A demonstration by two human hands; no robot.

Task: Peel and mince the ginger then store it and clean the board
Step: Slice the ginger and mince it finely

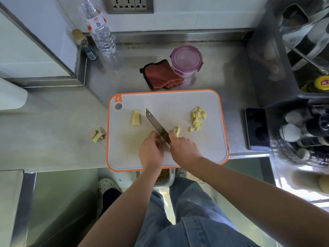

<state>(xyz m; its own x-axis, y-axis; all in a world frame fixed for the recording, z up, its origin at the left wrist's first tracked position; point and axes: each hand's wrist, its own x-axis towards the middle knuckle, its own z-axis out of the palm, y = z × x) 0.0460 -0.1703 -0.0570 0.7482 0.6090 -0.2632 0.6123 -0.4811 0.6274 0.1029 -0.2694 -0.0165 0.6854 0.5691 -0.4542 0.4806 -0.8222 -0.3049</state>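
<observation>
1. White plastic cutting board with orange rim (174, 102): flat at the steel counter's (58, 111) front edge.
2. Peeled pale-yellow ginger chunk (135, 118): board's far-left area.
3. Pile of ginger strips (198, 120): near right edge.
4. Ginger peel scraps (98, 134): just off left edge.
5. Steel knife (156, 126): slanted across board centre.

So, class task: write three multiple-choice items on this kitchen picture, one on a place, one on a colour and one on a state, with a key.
1. Where do the ginger trimmings lie?
A on the cutting board
B on the counter, left of the board
C on the floor

2. What colour is the board's rim?
A green
B orange
C blue

3. How is the purple-lidded container?
A lid on
B lid off
C on its side

Key: B, they sit off the board's left edge; B, an orange band frames it; A, the lid sits on top.
</observation>
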